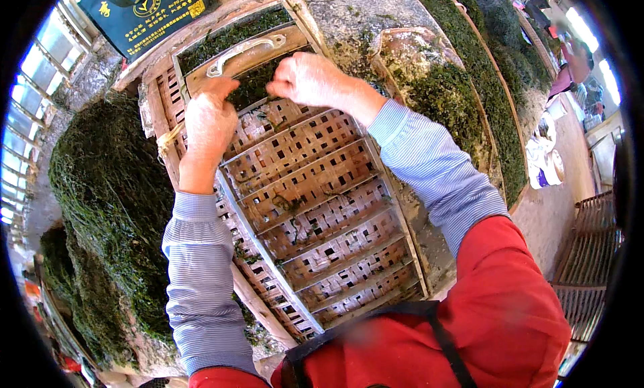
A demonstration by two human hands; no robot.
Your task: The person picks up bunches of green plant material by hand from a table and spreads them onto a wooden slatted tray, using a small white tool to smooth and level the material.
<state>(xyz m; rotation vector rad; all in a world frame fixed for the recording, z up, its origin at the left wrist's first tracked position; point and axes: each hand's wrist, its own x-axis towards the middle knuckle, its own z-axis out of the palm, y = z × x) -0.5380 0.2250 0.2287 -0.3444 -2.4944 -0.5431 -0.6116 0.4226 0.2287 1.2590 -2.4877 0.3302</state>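
A long wooden frame [271,255] lies lengthwise before me, split by cross slats into several compartments. Pale woven strips [305,156] with small gaps line it. Over its far compartment, which holds dark green leafy bits [249,93], both my hands are held close together. My left hand [211,123] is on the left side, its fingers curled in. To the right, my right hand [305,79] is bent down with its fingers pinched together. What either hand holds, if anything, cannot be made out. Just beyond them is a wooden board with a pale handle [247,51].
Large mounds of dark green leafy stuff [107,193] rise on the left. More green bits [443,96] lie on a tray at the right, with a long green-covered bed [469,66] beyond. A dark green printed bag [144,16] stands at the far left. White bags [545,153] sit far right.
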